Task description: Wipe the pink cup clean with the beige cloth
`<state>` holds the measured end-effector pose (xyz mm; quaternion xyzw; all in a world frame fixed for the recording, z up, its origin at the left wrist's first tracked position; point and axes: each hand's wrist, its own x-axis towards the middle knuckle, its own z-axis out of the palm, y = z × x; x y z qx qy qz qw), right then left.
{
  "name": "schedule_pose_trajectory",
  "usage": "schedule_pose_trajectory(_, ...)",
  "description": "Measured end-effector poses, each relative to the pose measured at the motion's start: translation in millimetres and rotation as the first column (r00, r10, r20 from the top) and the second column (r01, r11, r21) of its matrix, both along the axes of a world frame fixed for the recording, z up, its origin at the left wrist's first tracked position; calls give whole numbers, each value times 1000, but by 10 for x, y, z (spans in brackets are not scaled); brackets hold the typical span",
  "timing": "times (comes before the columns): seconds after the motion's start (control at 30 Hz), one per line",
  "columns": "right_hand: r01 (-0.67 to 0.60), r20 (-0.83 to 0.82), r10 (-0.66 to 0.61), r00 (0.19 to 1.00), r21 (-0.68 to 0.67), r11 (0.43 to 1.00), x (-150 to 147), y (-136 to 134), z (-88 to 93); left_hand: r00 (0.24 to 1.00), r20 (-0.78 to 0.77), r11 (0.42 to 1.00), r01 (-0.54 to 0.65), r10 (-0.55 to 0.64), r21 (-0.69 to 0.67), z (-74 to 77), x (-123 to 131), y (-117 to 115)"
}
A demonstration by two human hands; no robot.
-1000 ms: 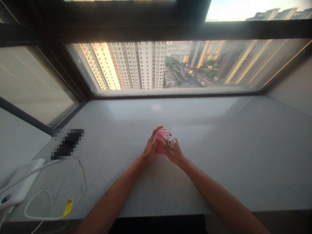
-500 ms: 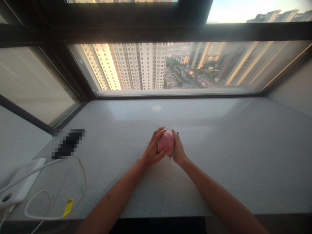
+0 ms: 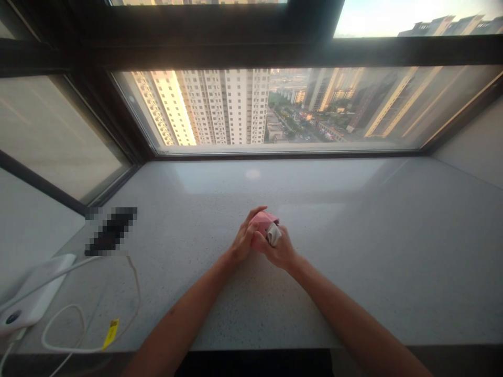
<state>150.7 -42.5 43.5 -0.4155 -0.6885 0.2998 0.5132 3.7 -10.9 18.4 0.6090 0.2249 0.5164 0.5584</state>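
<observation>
Both of my hands meet over the middle of a pale speckled stone sill (image 3: 353,272). A small pink rolled cloth bundle (image 3: 262,222) with a grey-white end sits between them. My left hand (image 3: 242,240) curls round its left side, fingers over the top. My right hand (image 3: 280,248) cups it from below and the right, thumb pressed against the grey-white end. Most of the bundle is hidden by my fingers.
A dark blurred-out object (image 3: 111,230) lies at the left of the sill. A white device (image 3: 33,296) with a looped white cable (image 3: 78,335) and yellow tag sits at the near left corner. A wide dark-framed window (image 3: 275,152) runs along the back, facing tower blocks.
My hands turned the pink bundle: half a second ago its smooth pink side faced me between upright palms, now the grey-white end shows again on the right and my right hand sits under it.
</observation>
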Motion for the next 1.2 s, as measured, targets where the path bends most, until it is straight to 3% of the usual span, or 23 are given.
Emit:
schedule_pose_trajectory(0.07, -8, -79, 1, 997, -77, 997, -7, 9, 20, 1000, -17, 1000, -16, 16, 7, -5, -11, 9)
schedule_pose_trajectory(0.17, -74, -335, -17, 942, -256, 964, -9, 50, 53, 993, -79, 991, -74, 84, 112, -9, -39, 1)
schedule_pose_trajectory(0.27, -144, -609, -136, 782, -389, 910, 13, 128, 107, 975, -189, 966, -64, 113, 249, -29, -53, -6)
schedule_pose_trajectory(0.33, -203, -701, -210, 682, -458, 866, 38, 179, 138, 959, -257, 946, -30, 118, 323, -53, -47, 5)
schedule_pose_trajectory(0.4, -280, -736, -239, 633, -506, 815, 56, 211, 151, 943, -293, 913, -28, 160, 408, -76, -34, 25)
schedule_pose_trajectory(0.5, -347, -740, -232, 632, -537, 769, 46, 212, 130, 928, -280, 854, -72, 247, 515, -96, -21, 51)
schedule_pose_trajectory(0.67, -262, -736, -267, 622, -517, 815, -32, 164, 53, 925, -264, 838, -94, 273, 537, -107, -22, 48)
schedule_pose_trajectory(0.77, -190, -705, -267, 657, -497, 847, -51, 150, 12, 929, -264, 863, -102, 261, 495, -114, -24, 27)
schedule_pose_trajectory(0.9, -68, -578, -203, 791, -412, 908, -38, 127, -41, 935, -274, 918, -108, 224, 382, -105, -36, -13)
schedule_pose_trajectory(1.07, -21, -335, -81, 939, -290, 957, -3, 73, -112, 967, -228, 980, -74, 116, 185, -65, -43, -34)
schedule_pose_trajectory(1.2, -14, -133, -5, 991, -142, 990, 19, 58, -124, 989, -147, 999, 2, 3, 35, -22, -29, -27)
